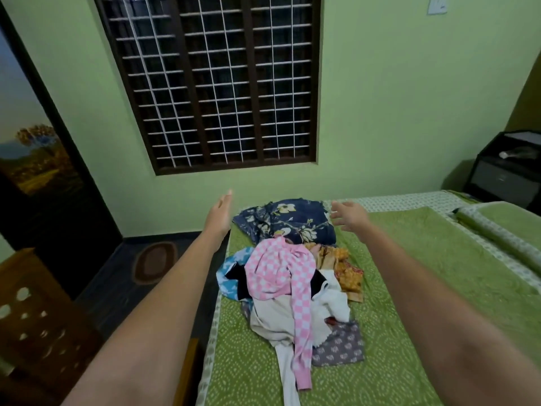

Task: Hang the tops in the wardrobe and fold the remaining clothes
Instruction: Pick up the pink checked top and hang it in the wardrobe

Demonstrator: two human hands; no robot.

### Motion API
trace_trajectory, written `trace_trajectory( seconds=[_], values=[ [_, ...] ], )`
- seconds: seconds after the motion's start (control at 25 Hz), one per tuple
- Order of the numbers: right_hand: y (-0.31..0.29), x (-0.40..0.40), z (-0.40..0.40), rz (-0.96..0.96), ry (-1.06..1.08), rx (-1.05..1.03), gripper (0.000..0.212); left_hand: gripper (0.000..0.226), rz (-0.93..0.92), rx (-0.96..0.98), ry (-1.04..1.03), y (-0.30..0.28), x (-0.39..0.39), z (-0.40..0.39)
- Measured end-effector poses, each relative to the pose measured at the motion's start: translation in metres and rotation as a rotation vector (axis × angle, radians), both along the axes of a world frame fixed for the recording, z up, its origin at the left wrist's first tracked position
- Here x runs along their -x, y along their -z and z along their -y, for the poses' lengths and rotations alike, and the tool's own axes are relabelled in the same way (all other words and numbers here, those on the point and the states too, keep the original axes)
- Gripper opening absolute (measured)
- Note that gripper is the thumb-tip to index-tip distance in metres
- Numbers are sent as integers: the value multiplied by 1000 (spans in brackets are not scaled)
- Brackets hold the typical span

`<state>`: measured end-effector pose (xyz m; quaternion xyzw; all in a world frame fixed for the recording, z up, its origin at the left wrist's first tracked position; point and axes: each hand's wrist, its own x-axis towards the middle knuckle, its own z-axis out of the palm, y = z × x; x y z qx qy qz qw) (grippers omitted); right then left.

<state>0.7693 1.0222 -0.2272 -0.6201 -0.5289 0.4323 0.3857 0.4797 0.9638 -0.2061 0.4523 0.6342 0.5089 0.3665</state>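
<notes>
While both bare arms stretch forward from the bottom corners of the frame, neither hand touches any cloth. The left hand point(220, 212) hovers left of centre, seen edge-on with fingers straight and together, its grip empty. The right hand point(349, 215) hovers right of centre, fingers loosely spread, grip empty too.

Between and below them, a heap of clothes lies on the green patterned bedspread point(395, 332), near the bed's left edge. At the far end sits a navy floral garment point(288, 221), bunched so its shape is hard to read. A pink-and-white checked top point(278, 276) drapes over the middle, one sleeve trailing toward the lower frame. Under it lie a cream-white garment point(272, 320), mostly covered, a blue-and-white printed piece point(228, 276) peeking out at left, an orange printed cloth point(345, 271) at right, and a grey printed cloth point(341, 342) at the lower right.

A dark-framed grilled window point(213, 80) fills the upper centre. At the left edge, a dark panel bearing a landscape picture point(32, 153) is cut off by the frame.
</notes>
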Motion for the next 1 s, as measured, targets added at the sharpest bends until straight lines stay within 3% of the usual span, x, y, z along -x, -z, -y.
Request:
trace_trajectory(
  seconds=[0.16,0.32,0.48,0.56,0.64,0.8,0.92,1.0],
  values=[
    [77,15,-69,30,-28,236,32,58,95,198,-15,64,16,-61],
    [161,30,-115,61,-79,463,14,44,41,324,-50,153,18,-116],
    [268,42,-146,94,-78,635,14,37,-399,417,121,271,16,-158],
    [325,49,-162,156,-47,670,18,40,-475,489,236,331,17,-174],
    [377,59,-182,253,-41,654,6,43,-585,536,336,389,22,-196],
    [451,84,-204,264,57,641,46,63,-866,596,574,475,31,-228],
    [487,104,-218,307,167,602,53,85,-963,538,590,506,29,-251],
    [500,113,-231,438,204,596,65,88,-1025,529,562,516,26,-267]
  ],
)
